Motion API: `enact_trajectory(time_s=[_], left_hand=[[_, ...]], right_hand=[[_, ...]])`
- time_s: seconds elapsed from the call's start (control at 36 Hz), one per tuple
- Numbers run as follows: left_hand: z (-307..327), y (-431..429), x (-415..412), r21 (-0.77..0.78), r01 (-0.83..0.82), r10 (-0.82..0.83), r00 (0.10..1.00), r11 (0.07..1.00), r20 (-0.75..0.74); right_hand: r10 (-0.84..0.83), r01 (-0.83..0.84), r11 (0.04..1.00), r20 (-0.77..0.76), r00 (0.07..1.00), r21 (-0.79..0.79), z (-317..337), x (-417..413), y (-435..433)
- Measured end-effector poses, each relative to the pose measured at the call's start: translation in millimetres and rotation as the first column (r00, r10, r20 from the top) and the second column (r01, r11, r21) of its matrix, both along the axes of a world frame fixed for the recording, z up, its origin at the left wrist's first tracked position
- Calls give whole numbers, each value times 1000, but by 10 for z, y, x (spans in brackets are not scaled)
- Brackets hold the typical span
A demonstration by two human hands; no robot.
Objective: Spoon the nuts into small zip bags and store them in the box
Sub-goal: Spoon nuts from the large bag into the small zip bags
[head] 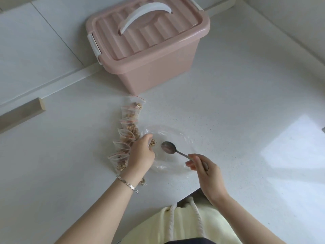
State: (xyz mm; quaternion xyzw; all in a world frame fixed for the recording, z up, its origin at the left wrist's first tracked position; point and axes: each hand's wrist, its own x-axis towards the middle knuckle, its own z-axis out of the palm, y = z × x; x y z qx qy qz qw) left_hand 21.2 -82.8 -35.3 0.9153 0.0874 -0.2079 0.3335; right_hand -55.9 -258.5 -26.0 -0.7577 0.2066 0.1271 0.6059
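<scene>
White speckled worktop (228, 103). Pink lidded plastic box (149, 55), white handle: upper centre, lid on. Clear plastic bag (175, 136): centre. Row of small red-striped zip bags (128, 124), filled: left of centre. Hands: left hand (140, 155) curls round brown nuts (152, 144); right hand (205, 169) pinches grey metal spoon (168, 147), bowl empty.

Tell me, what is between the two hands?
In the head view, the spoon lies between the left hand and the right hand, which holds its handle. Under it lies clear plastic, with a few nuts by the left hand.
</scene>
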Motion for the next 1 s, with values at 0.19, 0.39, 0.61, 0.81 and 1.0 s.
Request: enact_trajectory(time_s=[0.19, 0.39, 0.61, 0.81, 1.0], left_hand=[[-119, -11, 25, -109, -58, 46, 993, 992, -108], [-152, -22, 24, -278, -204, 193, 979, 939, -69], [-208, -59, 77, -485, -401, 358, 916, 777, -183], [-127, -102, 59, -454, -346, 315, 938, 821, -146], [-173, -48, 55, -262, -239, 234, 971, 935, -51]], right_hand=[[-16, 16, 999, 18, 1000, 35, -80, 65, 94], [-95, 96, 985, -16, 995, 144, -169, 131, 136], [-168, 200, 932, -130, 977, 302, -239, 170, 78], [-210, 288, 862, -223, 952, 417, -272, 140, -14], [-231, 322, 831, -243, 942, 454, -234, 86, -190]])
